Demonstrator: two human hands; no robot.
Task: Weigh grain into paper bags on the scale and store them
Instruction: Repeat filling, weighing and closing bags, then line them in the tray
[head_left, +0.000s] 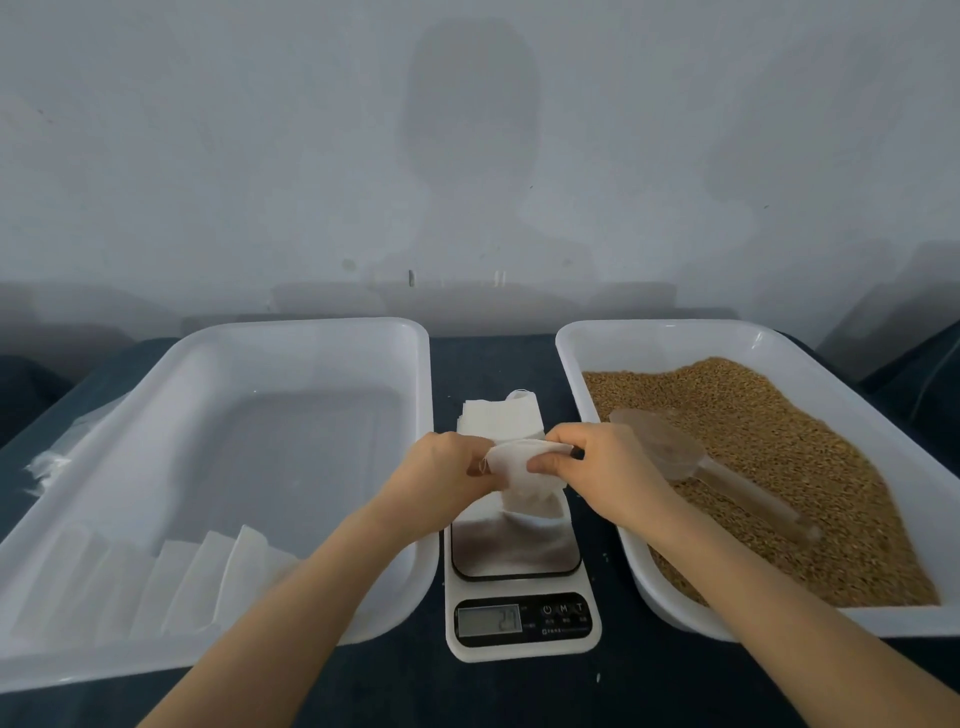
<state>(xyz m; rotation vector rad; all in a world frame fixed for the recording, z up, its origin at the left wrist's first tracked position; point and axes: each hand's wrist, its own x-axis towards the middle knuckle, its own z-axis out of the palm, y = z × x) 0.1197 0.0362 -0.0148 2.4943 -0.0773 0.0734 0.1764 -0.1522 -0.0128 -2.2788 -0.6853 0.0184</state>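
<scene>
A dark table (493, 358) carries two white plastic trays side by side with a gap between them. The left tray (311, 326) holds a row of white bags (208, 582) leaning along its near wall; whether they are filled cannot be told. The right tray (675, 326) is heaped with brown grain (779, 478), and a clear scoop (670, 447) lies on it, handle pointing toward the person. In the gap stands the scale (519, 649), with a stack of flat spare bags (498, 418) just behind it on the table.

Both hands work over the far end of the scale. The left hand (447, 467) and the right hand (613, 467) each pinch the top edge of one paper bag (524, 483), seemingly pulling its mouth apart. The bag hangs down to the steel plate (514, 551) and seems to touch it.

The display (488, 620) shows a figure too blurred to read. The risk is a false weight: fingers tugging on a bag that touches the plate would shift the reading, and skipping a reset would carry that error into the fill. The soft bag may also slump once released, so scooped grain could spill onto the plate
</scene>
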